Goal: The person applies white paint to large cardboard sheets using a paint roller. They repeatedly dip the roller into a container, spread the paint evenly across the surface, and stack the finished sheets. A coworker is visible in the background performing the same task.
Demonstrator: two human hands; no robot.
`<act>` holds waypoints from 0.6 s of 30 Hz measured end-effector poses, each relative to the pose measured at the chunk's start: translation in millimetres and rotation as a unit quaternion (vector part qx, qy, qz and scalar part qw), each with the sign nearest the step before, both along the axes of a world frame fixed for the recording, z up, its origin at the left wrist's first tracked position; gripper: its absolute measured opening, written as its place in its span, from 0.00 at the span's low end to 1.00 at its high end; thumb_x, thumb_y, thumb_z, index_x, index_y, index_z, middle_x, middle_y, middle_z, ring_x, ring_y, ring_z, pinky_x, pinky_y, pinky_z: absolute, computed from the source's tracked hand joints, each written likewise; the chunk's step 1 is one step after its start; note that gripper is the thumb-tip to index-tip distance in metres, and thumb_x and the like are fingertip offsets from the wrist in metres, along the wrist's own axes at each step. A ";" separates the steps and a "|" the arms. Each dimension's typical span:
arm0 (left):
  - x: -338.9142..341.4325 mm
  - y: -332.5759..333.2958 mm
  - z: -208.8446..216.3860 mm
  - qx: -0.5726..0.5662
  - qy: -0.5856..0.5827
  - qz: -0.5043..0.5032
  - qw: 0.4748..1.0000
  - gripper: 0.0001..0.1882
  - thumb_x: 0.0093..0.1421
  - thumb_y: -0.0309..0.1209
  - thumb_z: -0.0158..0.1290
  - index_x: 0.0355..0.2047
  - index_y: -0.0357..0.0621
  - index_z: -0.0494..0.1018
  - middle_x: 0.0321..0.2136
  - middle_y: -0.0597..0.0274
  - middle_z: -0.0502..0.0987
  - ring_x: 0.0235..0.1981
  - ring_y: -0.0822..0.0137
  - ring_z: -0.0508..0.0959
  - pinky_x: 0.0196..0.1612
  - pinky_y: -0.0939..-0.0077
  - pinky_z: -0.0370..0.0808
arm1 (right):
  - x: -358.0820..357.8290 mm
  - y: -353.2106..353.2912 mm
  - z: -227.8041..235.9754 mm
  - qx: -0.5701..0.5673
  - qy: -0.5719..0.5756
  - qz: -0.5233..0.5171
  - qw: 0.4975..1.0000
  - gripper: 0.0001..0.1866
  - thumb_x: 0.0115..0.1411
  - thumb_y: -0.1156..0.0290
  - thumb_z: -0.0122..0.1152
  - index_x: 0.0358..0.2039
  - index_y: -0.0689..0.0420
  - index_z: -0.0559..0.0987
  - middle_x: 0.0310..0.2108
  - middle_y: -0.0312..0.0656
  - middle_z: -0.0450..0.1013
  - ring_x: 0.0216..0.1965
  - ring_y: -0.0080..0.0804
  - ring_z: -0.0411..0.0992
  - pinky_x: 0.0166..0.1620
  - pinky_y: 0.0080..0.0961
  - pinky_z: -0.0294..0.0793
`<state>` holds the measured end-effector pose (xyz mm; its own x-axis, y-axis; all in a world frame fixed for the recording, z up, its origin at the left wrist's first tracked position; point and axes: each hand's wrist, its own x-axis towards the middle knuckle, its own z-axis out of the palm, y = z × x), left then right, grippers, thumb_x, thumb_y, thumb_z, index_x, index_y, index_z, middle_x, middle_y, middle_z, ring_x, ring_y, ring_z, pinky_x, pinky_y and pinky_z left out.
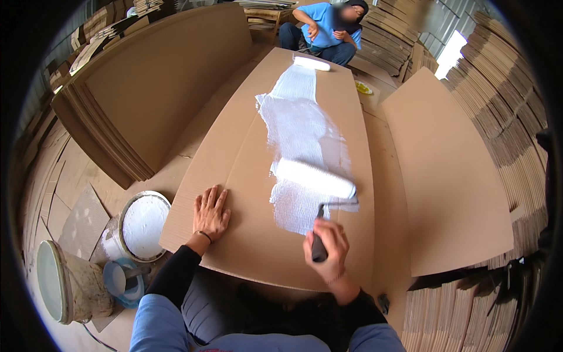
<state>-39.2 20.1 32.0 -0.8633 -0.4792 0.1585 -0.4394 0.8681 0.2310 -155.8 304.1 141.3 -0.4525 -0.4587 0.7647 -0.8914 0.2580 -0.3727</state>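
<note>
My right hand (329, 246) is closed around the dark handle of a paint roller (315, 178). Its white sleeve rests on a wet white streak (296, 129) that runs along the middle of a large brown cardboard sheet (234, 152). My left hand (212, 213) lies flat on the sheet's near left part, fingers spread, holding nothing. A second white roller (312, 63) lies at the far end of the streak, near a crouching person in a blue shirt (328, 23); whether that person holds it I cannot tell.
On the left floor stand a bucket of white paint (145, 226), a stained bucket (64, 281) and a blue container (125, 283). Thick boards (152, 88) stand upright behind them. Another cardboard sheet (446, 182) leans on the right, beside tall cardboard stacks (498, 105). A yellow item (363, 87) lies far right.
</note>
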 end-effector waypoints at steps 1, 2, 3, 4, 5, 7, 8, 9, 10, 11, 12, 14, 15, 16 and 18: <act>-0.6 0.1 1.7 -0.003 -0.009 0.002 1.000 0.33 0.60 0.45 0.43 0.64 0.50 0.57 0.66 0.52 0.52 0.68 0.54 0.49 0.67 0.48 0.44 | -25.8 -11.6 -5.9 0.005 -0.015 -0.013 1.000 0.10 0.45 0.78 0.64 0.31 0.59 0.76 0.34 0.46 0.75 0.35 0.45 0.74 0.39 0.34 0.75; -1.4 0.4 3.4 0.003 -0.007 -0.001 1.000 0.33 0.59 0.45 0.43 0.65 0.50 0.57 0.66 0.52 0.51 0.68 0.54 0.49 0.67 0.48 0.44 | -56.3 -23.8 -10.8 0.005 0.005 -0.019 1.000 0.11 0.46 0.77 0.63 0.32 0.59 0.75 0.35 0.46 0.75 0.36 0.47 0.73 0.40 0.35 0.74; -1.2 1.4 5.1 0.005 -0.015 0.000 1.000 0.34 0.59 0.45 0.44 0.65 0.50 0.56 0.66 0.52 0.51 0.68 0.53 0.49 0.67 0.48 0.44 | -86.8 -34.4 -14.6 -0.002 0.028 -0.022 0.999 0.11 0.47 0.77 0.63 0.32 0.59 0.74 0.35 0.46 0.75 0.36 0.47 0.73 0.41 0.37 0.73; -2.0 1.4 7.1 0.008 -0.022 0.002 1.000 0.34 0.58 0.45 0.44 0.65 0.50 0.56 0.67 0.52 0.51 0.68 0.53 0.49 0.66 0.48 0.44 | -112.8 -43.0 -17.9 0.006 0.021 -0.038 0.999 0.11 0.47 0.76 0.63 0.32 0.58 0.73 0.35 0.46 0.74 0.35 0.47 0.72 0.40 0.38 0.72; -2.5 1.3 8.9 0.012 -0.023 0.001 1.000 0.35 0.57 0.44 0.45 0.65 0.49 0.56 0.67 0.52 0.51 0.68 0.53 0.49 0.66 0.47 0.44 | -136.1 -51.1 -20.6 0.006 0.021 -0.045 0.999 0.11 0.46 0.77 0.64 0.31 0.58 0.73 0.33 0.46 0.74 0.35 0.48 0.72 0.39 0.38 0.72; -3.4 1.4 12.0 0.012 -0.027 0.000 1.000 0.35 0.57 0.44 0.45 0.65 0.49 0.56 0.67 0.52 0.51 0.68 0.53 0.49 0.66 0.47 0.43 | -168.5 -61.6 -24.5 0.016 0.035 -0.049 0.998 0.11 0.46 0.77 0.64 0.30 0.58 0.73 0.33 0.46 0.74 0.34 0.48 0.72 0.38 0.39 0.72; -3.0 1.5 13.5 0.011 -0.039 0.001 0.999 0.35 0.57 0.43 0.46 0.65 0.49 0.56 0.67 0.52 0.51 0.68 0.53 0.49 0.66 0.47 0.43 | -177.2 -63.3 -26.0 0.022 0.038 -0.049 0.998 0.11 0.45 0.77 0.64 0.30 0.58 0.73 0.33 0.46 0.74 0.34 0.48 0.73 0.38 0.39 0.73; -3.2 1.4 14.8 0.014 -0.032 -0.003 0.999 0.35 0.57 0.43 0.46 0.65 0.48 0.56 0.67 0.51 0.51 0.67 0.52 0.49 0.66 0.46 0.43 | -181.5 -62.9 -27.6 0.022 0.038 -0.046 0.998 0.11 0.45 0.77 0.64 0.30 0.58 0.73 0.33 0.46 0.74 0.34 0.47 0.73 0.38 0.39 0.73; -3.7 1.3 15.7 0.017 -0.032 -0.003 0.999 0.35 0.57 0.43 0.46 0.65 0.48 0.56 0.67 0.51 0.51 0.67 0.52 0.49 0.66 0.46 0.43 | -184.9 -61.9 -28.7 0.014 0.048 -0.036 0.998 0.11 0.45 0.77 0.65 0.30 0.58 0.73 0.33 0.46 0.74 0.34 0.47 0.73 0.39 0.39 0.73; -4.0 1.5 16.2 0.020 -0.041 -0.001 0.999 0.35 0.57 0.43 0.46 0.65 0.48 0.56 0.67 0.51 0.51 0.67 0.51 0.50 0.66 0.46 0.43 | -185.4 -59.4 -30.8 0.025 0.048 -0.038 0.998 0.11 0.45 0.76 0.65 0.30 0.58 0.74 0.34 0.46 0.74 0.35 0.46 0.73 0.39 0.38 0.74; -4.5 1.9 16.4 0.019 -0.034 -0.006 0.999 0.35 0.56 0.42 0.46 0.65 0.48 0.56 0.67 0.50 0.51 0.67 0.51 0.50 0.66 0.46 0.43 | -188.2 -57.7 -32.7 0.040 0.056 -0.042 0.997 0.11 0.45 0.76 0.65 0.31 0.58 0.74 0.34 0.46 0.74 0.35 0.46 0.73 0.39 0.38 0.74; -4.9 1.8 17.1 0.015 -0.039 -0.009 0.999 0.36 0.56 0.42 0.47 0.65 0.48 0.56 0.67 0.49 0.51 0.67 0.50 0.50 0.66 0.46 0.43 | -198.9 -56.7 -37.9 0.054 0.066 -0.031 0.996 0.11 0.45 0.76 0.65 0.31 0.58 0.74 0.34 0.46 0.74 0.35 0.46 0.73 0.39 0.37 0.74; -5.0 2.2 17.6 0.016 -0.036 -0.010 0.999 0.35 0.56 0.41 0.47 0.65 0.47 0.56 0.66 0.49 0.51 0.67 0.49 0.50 0.66 0.46 0.43 | -209.9 -57.8 -39.8 0.058 0.057 -0.035 0.996 0.11 0.45 0.75 0.65 0.31 0.58 0.75 0.35 0.46 0.75 0.35 0.47 0.73 0.39 0.37 0.74; -5.3 2.5 18.1 0.020 -0.040 -0.010 0.999 0.35 0.56 0.41 0.47 0.65 0.47 0.56 0.66 0.49 0.51 0.67 0.49 0.50 0.66 0.46 0.43 | -226.4 -62.9 -42.5 0.060 0.050 -0.032 0.996 0.12 0.45 0.75 0.65 0.32 0.58 0.75 0.34 0.46 0.74 0.35 0.47 0.73 0.39 0.37 0.73; -6.1 1.5 19.7 0.022 -0.041 -0.012 0.999 0.35 0.56 0.41 0.47 0.65 0.47 0.56 0.66 0.49 0.51 0.67 0.50 0.50 0.66 0.46 0.43 | -269.9 -81.7 -48.2 0.064 0.040 -0.027 0.997 0.12 0.47 0.74 0.65 0.33 0.57 0.75 0.33 0.47 0.73 0.35 0.49 0.72 0.39 0.38 0.73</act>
